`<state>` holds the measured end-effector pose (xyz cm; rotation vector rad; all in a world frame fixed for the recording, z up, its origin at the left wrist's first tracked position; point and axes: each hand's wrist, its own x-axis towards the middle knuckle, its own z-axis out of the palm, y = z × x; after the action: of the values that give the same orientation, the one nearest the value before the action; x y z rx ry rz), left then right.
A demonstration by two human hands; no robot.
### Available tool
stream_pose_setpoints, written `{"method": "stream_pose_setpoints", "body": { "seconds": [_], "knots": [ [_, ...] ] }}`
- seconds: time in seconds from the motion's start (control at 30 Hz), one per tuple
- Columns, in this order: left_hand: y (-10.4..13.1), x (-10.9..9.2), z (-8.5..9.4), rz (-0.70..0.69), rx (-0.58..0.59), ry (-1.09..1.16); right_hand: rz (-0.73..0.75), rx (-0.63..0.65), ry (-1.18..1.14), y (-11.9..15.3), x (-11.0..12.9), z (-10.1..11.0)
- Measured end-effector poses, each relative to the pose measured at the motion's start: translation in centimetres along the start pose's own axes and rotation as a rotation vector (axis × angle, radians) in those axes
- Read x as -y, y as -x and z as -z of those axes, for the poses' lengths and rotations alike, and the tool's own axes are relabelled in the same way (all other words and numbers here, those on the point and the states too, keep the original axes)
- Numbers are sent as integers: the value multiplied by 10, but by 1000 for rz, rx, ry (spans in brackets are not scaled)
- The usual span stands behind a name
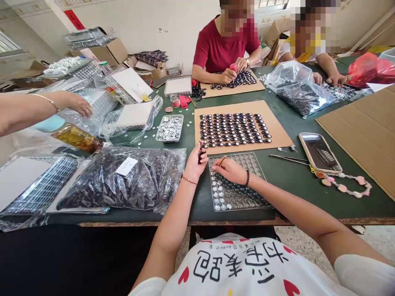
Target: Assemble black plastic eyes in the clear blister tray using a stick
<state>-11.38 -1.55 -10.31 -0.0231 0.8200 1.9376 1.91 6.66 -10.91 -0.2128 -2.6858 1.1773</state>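
Observation:
My left hand (195, 163) is closed around small dark pieces at the left edge of a clear tray. Between the fingers of my right hand (231, 170) is a thin brown stick (221, 160), its tip over the tray's upper left part. The clear plastic tray (243, 206) has rows of round pockets; white round pieces (219, 195) fill some at its left side, and many others show no white piece. Behind it, a cardboard sheet (277, 130) bears rows of glossy black oval pieces (236, 129) with white highlights.
A bag of dark pieces (148, 176) lies left, below a tub of white discs (170, 128). To the right are tweezers (288, 159), a phone (319, 152) and cardboard (364, 131). Two people work across the table; another person's arm (33, 109) reaches in from the left.

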Motion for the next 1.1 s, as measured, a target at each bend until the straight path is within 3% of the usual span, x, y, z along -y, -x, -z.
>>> {"method": "stream_pose_setpoints", "body": {
  "seconds": [0.17,0.3,0.43,0.57,0.67,0.87,1.1],
  "knots": [
    [3,4,1,-48,37,-73,-1,-98,15,5,2,11],
    [4,14,3,-87,15,-310,-95,-235,20,15,-17,31],
    [7,25,4,-224,-37,-760,-62,-351,99,23,-41,34],
    [19,37,3,-376,127,-1301,78,-299,182,33,-39,24],
    [24,42,3,-441,196,-1538,139,-250,188,37,-29,21],
    [21,39,5,-428,168,-1685,171,-268,209,38,-26,23],
    [20,40,8,-508,86,-1782,190,-327,325,40,-28,18]
  ]
}}
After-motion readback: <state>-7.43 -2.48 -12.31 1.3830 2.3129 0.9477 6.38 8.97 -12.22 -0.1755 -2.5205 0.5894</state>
